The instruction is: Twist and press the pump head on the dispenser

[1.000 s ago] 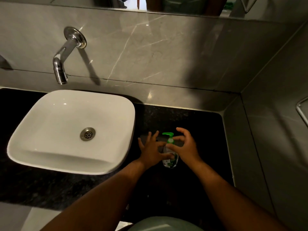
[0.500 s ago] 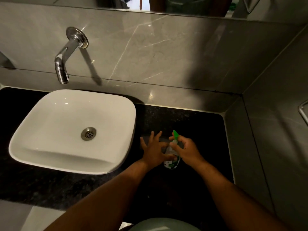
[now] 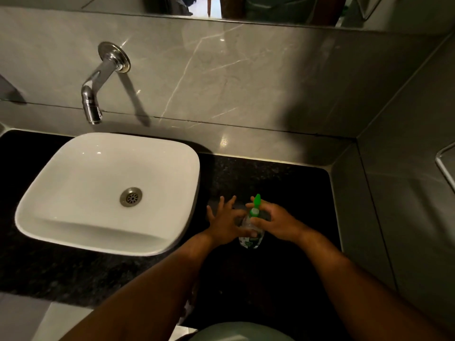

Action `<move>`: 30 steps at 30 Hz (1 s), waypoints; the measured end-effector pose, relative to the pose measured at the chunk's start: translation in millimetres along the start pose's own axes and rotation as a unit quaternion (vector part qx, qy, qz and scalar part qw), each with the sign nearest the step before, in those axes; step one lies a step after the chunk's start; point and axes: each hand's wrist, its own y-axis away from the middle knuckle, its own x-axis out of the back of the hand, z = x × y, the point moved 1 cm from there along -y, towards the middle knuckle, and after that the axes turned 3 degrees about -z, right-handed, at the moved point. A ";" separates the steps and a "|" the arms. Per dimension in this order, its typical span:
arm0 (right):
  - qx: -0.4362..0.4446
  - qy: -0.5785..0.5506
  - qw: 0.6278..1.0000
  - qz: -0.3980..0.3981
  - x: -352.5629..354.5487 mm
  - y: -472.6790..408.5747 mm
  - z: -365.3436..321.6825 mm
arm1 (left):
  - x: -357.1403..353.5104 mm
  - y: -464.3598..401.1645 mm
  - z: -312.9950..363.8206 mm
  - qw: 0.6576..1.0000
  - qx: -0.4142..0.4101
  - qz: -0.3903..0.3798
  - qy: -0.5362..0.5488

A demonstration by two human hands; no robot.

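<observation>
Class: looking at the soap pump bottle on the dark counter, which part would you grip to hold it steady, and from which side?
Probably the clear body of the soap bottle, from its left: it stands upright, the green pump narrows above, and the right hand already covers the right side.

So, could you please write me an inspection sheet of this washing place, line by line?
Surface: black speckled counter, bare around the bottle.
Job's things: clear soap bottle with green pump, standing on the counter to the right of the basin.
Clutter: nothing seen.
Hands: left hand rests against the bottle's side, fingers spread; right hand grips the bottle's neck under the pump.
Cables: nothing seen.
Surroundings: white basin with metal drain, chrome wall tap, grey marble wall, mirror edge above.
</observation>
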 end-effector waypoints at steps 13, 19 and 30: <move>0.001 -0.070 0.993 0.092 -13.4 11.4 -1.3 | -9.2 3.1 -3.5 0.996 -0.005 0.088 -0.009; -0.008 -0.041 0.988 0.151 -25.8 7.1 -0.9 | -14.0 3.8 -5.4 0.986 0.001 0.163 -0.040; -0.044 -0.015 0.974 0.220 -35.5 17.9 -3.9 | -11.4 3.0 4.2 0.981 -0.007 0.171 -0.090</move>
